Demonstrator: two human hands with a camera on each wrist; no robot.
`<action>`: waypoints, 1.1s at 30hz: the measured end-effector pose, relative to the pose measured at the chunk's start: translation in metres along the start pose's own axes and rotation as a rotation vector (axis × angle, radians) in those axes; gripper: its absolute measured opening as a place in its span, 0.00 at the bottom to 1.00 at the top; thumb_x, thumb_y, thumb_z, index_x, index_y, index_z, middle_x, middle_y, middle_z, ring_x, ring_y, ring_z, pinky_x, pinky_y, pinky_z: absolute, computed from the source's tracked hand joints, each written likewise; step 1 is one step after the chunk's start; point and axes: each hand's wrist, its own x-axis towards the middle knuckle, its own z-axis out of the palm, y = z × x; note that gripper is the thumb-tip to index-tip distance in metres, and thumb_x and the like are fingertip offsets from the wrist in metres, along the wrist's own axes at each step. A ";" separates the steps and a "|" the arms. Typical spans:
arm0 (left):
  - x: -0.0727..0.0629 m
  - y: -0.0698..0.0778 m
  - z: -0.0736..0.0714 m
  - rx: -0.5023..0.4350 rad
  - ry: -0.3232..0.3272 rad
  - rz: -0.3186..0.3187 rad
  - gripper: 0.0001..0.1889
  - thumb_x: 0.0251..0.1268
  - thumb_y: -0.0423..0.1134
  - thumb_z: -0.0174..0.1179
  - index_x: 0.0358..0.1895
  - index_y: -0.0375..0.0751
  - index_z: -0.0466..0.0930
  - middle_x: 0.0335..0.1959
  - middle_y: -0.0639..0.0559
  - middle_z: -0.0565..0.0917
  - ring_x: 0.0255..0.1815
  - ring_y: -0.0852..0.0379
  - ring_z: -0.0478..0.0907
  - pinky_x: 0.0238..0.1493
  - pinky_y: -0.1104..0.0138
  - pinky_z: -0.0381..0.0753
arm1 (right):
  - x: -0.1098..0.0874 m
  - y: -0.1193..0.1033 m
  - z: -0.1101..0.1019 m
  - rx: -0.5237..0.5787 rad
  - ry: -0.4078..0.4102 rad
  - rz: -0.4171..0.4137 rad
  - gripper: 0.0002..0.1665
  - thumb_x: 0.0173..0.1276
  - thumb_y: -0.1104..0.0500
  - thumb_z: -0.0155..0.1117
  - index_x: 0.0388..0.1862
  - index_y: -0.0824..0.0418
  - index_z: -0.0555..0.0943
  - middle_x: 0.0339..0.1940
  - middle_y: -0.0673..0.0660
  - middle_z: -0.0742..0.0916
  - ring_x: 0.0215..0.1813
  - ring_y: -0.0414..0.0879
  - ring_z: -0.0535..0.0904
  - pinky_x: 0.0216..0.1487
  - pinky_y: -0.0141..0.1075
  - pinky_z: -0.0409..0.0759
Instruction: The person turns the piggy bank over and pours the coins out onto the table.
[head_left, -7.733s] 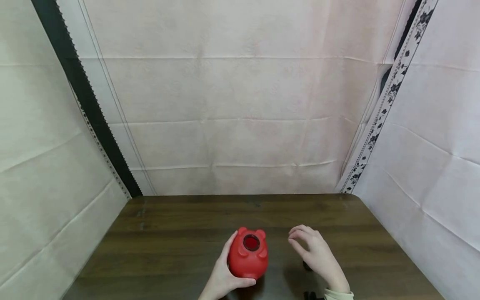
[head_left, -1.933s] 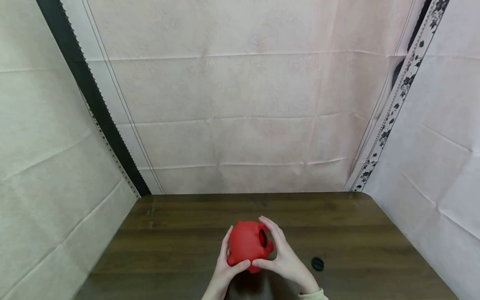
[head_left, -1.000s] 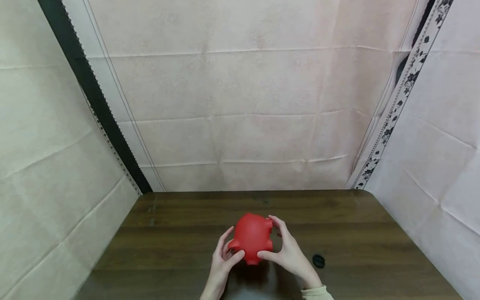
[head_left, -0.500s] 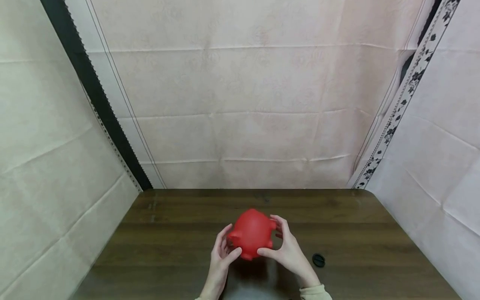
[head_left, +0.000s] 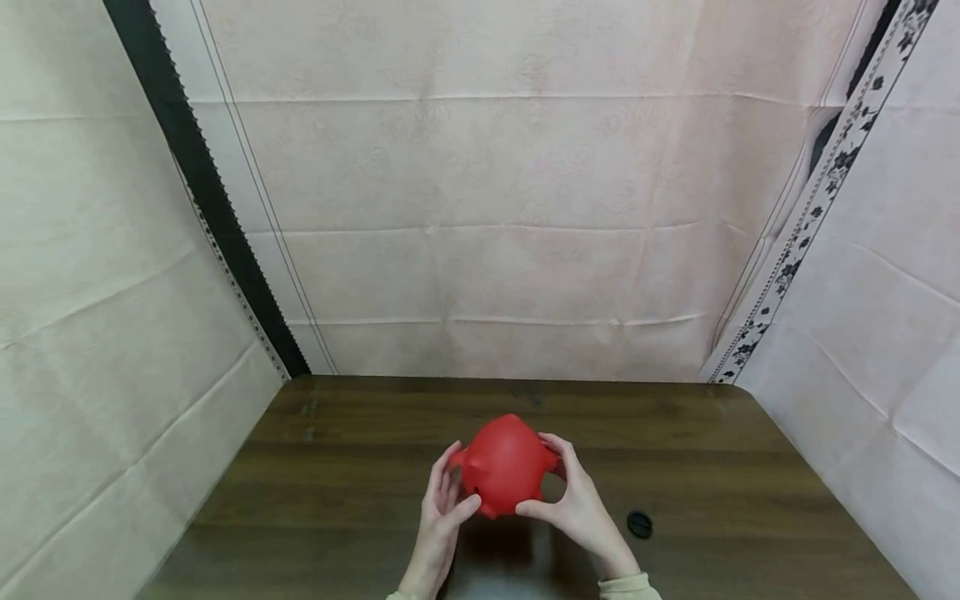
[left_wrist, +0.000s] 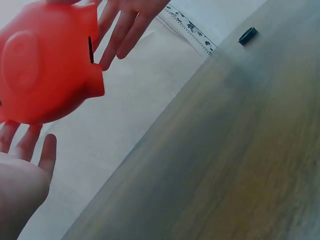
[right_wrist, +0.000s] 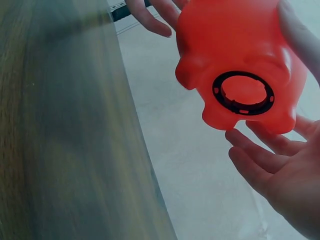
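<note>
A plain red piggy bank point(head_left: 506, 467) is held up off the table, between a person's two hands and near the middle of the table's closer part. Its skin is smooth and lightly glossy, rounded like an egg, with stubby feet point(right_wrist: 187, 74) jutting out. The right wrist view shows its underside, where a black notched ring point(right_wrist: 243, 109) frames a round, uncovered hole; the inside looks red. In the left wrist view a raised oval, seemingly the snout point(left_wrist: 21, 62), faces the camera. A small dark spot point(head_left: 476, 490), likely an eye, shows close to the left thumb.

The left hand point(head_left: 441, 517) cups the bank's left side, its grip spread wide, thumb on the near side and fingers curving around behind. The right hand point(head_left: 576, 504) mirrors it: thumb against the lower near side, fingers bent round the far right by the feet. Both wrists come in from the near edge, with a pale cuff point(head_left: 628, 587) at the right one.

To the right of the right hand, well apart from the bank, a round black cap point(head_left: 639, 524) with a ridge across it lies on the brown wood-grain table point(head_left: 337, 500). Beyond hangs creased off-white cloth point(head_left: 480, 192), with a black strip point(head_left: 202, 179) at left and a floral border point(head_left: 797, 250) at right.
</note>
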 end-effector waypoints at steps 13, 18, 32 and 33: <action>0.001 -0.007 0.002 0.023 -0.105 0.028 0.43 0.61 0.34 0.59 0.76 0.54 0.46 0.72 0.57 0.63 0.70 0.61 0.63 0.69 0.56 0.62 | 0.000 0.000 -0.013 0.074 0.009 0.011 0.46 0.51 0.59 0.78 0.67 0.46 0.65 0.61 0.55 0.79 0.57 0.49 0.77 0.51 0.37 0.80; 0.000 -0.006 0.002 0.042 -0.103 0.022 0.44 0.61 0.34 0.59 0.77 0.54 0.45 0.73 0.57 0.62 0.71 0.63 0.63 0.71 0.53 0.59 | 0.001 0.004 -0.016 0.092 -0.023 -0.009 0.45 0.53 0.60 0.76 0.68 0.48 0.64 0.63 0.55 0.78 0.58 0.48 0.77 0.54 0.39 0.80; -0.002 -0.001 0.006 0.058 -0.105 -0.005 0.46 0.59 0.33 0.61 0.78 0.52 0.43 0.79 0.51 0.50 0.75 0.67 0.54 0.75 0.64 0.53 | 0.004 0.010 -0.018 0.303 -0.157 0.058 0.50 0.60 0.59 0.71 0.74 0.49 0.52 0.69 0.60 0.71 0.65 0.51 0.73 0.59 0.28 0.76; -0.002 -0.001 0.006 0.066 -0.097 -0.012 0.46 0.59 0.34 0.61 0.78 0.53 0.44 0.79 0.51 0.50 0.76 0.63 0.53 0.76 0.59 0.52 | 0.004 0.011 -0.017 0.310 -0.167 0.045 0.52 0.60 0.60 0.71 0.74 0.49 0.50 0.69 0.61 0.70 0.65 0.50 0.73 0.59 0.29 0.76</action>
